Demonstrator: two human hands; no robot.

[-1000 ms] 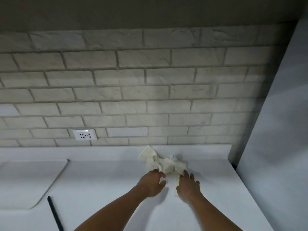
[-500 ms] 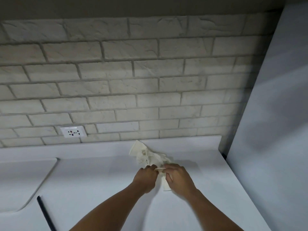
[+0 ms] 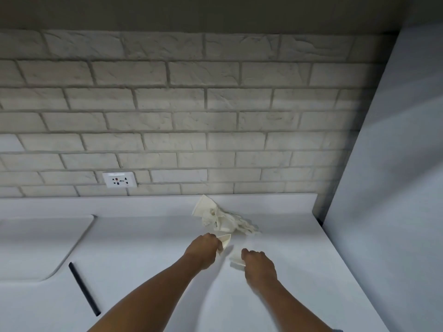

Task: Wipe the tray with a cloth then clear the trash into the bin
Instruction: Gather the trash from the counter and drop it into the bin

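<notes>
Right hand (image 3: 257, 261) half-hides a white scrap (image 3: 236, 259).

Pale grey-white counter (image 3: 143, 271), off-white crumpled paper trash (image 3: 221, 218), black straw (image 3: 84, 288), whitewashed brick-pattern wall (image 3: 191, 116) with grey mortar lines, white socket plate (image 3: 119, 179) bearing red and dark marks, plain grey-white side panel (image 3: 395, 188)

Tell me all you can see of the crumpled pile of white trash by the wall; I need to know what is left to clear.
The crumpled pile of white trash looks like thin paper or flattened paper cups, off-white and creased, with one flatter piece sticking up at its far left end. It lies on the white counter, close to the low ledge below the brick wall. Neither hand touches it: the left hand and the right hand each hold a separate small white scrap nearer the person.
</notes>
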